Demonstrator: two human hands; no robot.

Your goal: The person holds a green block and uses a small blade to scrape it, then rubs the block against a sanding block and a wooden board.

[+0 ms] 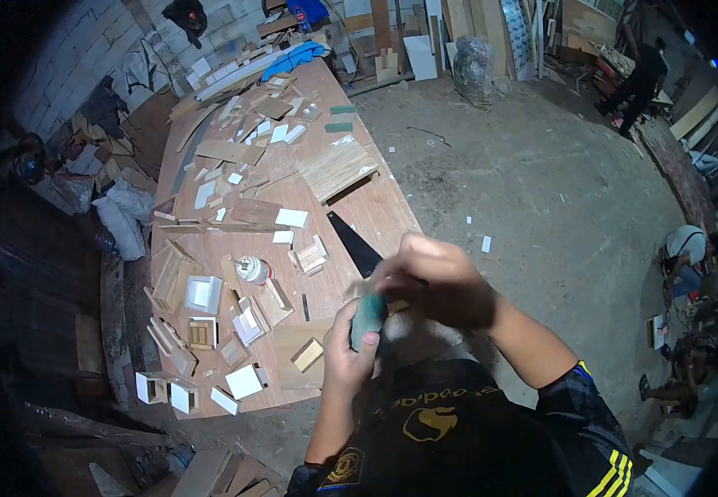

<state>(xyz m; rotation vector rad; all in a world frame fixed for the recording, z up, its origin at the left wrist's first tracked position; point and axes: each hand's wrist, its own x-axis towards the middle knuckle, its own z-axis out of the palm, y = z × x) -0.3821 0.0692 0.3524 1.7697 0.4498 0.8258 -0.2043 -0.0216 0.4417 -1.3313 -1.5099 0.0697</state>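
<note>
My left hand [351, 352] is closed around a green sandpaper-like piece [367, 321], with the thumb along its lower end. Just above and to the right hovers my right hand [433, 269], its fingers smeared by motion and close to the top of the green piece. Beyond the hands, a handsaw with a black blade [349, 240] lies on the wooden table [289, 286]. A small wooden block frame [308, 354] rests on the table left of my left hand.
Small wooden boxes [203, 294], offcuts and a glue-stained container [251, 269] crowd the table's left side. Two green strips [339, 127] lie near its far right edge. A person [645, 79] stands far right; others [686, 253] sit along the right side.
</note>
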